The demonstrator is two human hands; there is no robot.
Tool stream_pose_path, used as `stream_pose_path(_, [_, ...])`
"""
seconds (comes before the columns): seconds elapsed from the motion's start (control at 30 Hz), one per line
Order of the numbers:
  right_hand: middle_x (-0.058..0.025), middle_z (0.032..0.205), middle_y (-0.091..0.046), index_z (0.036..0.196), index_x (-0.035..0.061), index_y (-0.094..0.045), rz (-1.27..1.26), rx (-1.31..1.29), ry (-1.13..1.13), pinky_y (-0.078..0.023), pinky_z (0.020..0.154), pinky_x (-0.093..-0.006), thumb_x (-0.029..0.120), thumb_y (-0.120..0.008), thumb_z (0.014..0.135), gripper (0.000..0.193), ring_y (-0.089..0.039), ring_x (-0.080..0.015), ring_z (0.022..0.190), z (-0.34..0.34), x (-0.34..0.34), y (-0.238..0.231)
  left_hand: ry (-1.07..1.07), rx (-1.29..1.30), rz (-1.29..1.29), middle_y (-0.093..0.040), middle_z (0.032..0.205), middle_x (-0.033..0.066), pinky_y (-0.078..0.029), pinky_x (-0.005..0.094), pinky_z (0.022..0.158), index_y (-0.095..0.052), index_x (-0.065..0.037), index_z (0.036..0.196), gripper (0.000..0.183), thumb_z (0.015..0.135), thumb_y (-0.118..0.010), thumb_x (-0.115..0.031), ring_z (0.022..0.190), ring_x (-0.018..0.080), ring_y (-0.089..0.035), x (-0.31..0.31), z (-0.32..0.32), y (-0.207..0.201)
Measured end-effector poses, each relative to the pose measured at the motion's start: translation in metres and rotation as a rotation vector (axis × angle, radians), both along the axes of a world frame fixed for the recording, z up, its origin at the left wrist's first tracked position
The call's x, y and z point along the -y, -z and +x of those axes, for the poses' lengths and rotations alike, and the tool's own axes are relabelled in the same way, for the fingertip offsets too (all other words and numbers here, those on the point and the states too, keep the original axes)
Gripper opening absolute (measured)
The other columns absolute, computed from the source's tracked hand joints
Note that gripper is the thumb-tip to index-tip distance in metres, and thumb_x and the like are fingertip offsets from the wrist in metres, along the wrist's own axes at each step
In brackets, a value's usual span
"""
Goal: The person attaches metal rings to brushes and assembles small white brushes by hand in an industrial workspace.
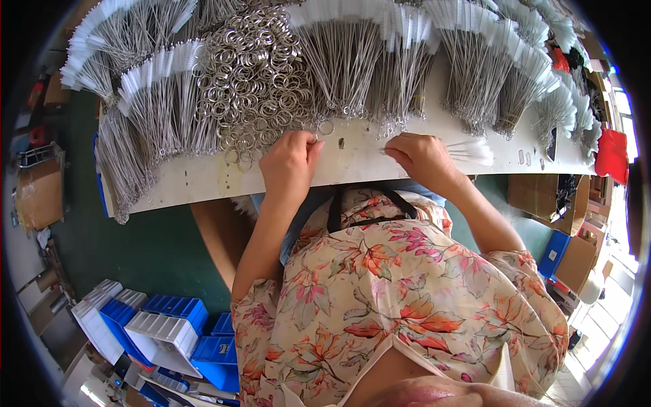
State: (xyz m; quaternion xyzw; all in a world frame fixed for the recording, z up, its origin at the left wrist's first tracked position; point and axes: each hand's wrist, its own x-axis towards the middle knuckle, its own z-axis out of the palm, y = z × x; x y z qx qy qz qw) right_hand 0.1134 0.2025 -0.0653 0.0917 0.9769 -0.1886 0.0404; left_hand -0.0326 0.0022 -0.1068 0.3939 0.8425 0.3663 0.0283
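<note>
My left hand [291, 163] is closed in a pinch at the table's near edge, just in front of a heap of metal rings [254, 74]. A small glint of metal, seemingly a ring, shows at its fingertips. To the right, my right hand [424, 154] is closed around a few thin wire brushes [470, 152]. Their white bristle ends stick out to the right, under the wrist, and the looped wire ends poke out by the thumb and forefinger. One loose ring [326, 127] lies on the table between the hands, nearest the left one.
Bundles of wire brushes [346, 61] line the white table [352, 163] beyond both hands. More brushes [129, 156] hang over its left end. A red bag [612, 156] hangs at the right end, above cardboard boxes [542, 197]. Blue and white bins [166, 329] stand on the floor at lower left.
</note>
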Motion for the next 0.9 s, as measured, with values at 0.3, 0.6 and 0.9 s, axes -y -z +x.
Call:
stream_pose_path(0.3, [-0.0042,0.075,-0.059,0.090,-0.0010,-0.063,-1.021,-0.217,0.197,-0.042,0.057,-0.0221,0.011,-0.059,0.085,0.014,-0.052,-0.0067,0.065,-0.031,0.028,-0.046,0.079,0.989,0.766,-0.054,0.069,0.0052,-0.037,0.0202,0.045,-0.051,-0.002,0.087,0.013,0.091,-0.052,-0.014,0.055,0.0093,-0.049,0.004,0.015,-0.053])
stream_pose_path(0.6, [-0.0096,0.093,-0.059,0.088,0.0000,-0.064,-1.122,-0.500,-0.094,-0.049,0.071,-0.0293,0.007,-0.063,0.081,0.011,-0.060,-0.0196,0.083,-0.040,0.053,-0.064,0.053,1.083,0.990,-0.056,0.078,0.0039,-0.037,0.0196,0.046,-0.053,-0.001,0.095,0.013,0.092,-0.049,-0.012,0.058,0.0064,-0.047,-0.012,0.035,-0.069])
stream_pose_path(0.9, [-0.0081,0.092,-0.060,0.083,-0.0005,-0.066,-0.685,-0.752,-0.295,-0.051,0.060,-0.0275,0.000,-0.070,0.070,0.015,-0.062,-0.0186,0.071,-0.040,0.049,-0.068,0.252,0.659,0.751,-0.056,0.108,0.0185,-0.051,0.0230,0.073,-0.059,0.007,0.101,0.024,0.077,-0.060,0.010,0.088,0.0158,-0.061,0.003,0.015,-0.102])
